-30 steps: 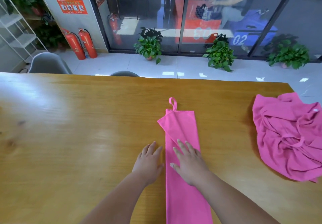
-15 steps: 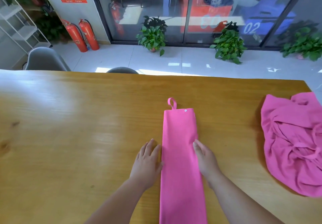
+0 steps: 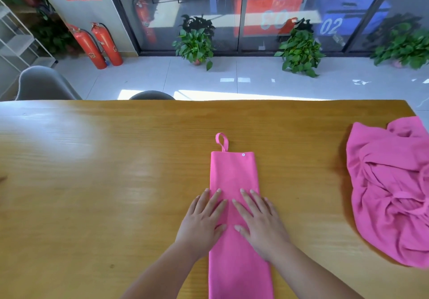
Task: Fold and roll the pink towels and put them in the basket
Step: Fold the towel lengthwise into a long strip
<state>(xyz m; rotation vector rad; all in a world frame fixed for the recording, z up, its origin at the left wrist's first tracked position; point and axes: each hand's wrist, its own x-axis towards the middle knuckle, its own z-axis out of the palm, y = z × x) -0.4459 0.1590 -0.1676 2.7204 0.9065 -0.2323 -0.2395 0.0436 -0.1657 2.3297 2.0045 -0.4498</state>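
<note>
A pink towel (image 3: 233, 173) lies folded into a long narrow strip down the middle of the wooden table (image 3: 92, 182), its hanging loop and a small snap at the far end. My left hand (image 3: 202, 219) lies flat on the strip's left edge, partly on the table. Beside it, my right hand (image 3: 261, 221) presses flat on the strip with fingers spread. A heap of crumpled pink towels (image 3: 392, 189) sits at the table's right edge. No basket is in view.
Two grey chairs (image 3: 44, 85) stand behind the table's far edge. Beyond are a tiled floor, potted plants (image 3: 197, 40), two red fire extinguishers (image 3: 97, 45), a white shelf at far left, and glass doors.
The strip's turned-over far corner has been flattened into a square end. Both hands moved from the strip's sides onto it, now lying flat side by side.
</note>
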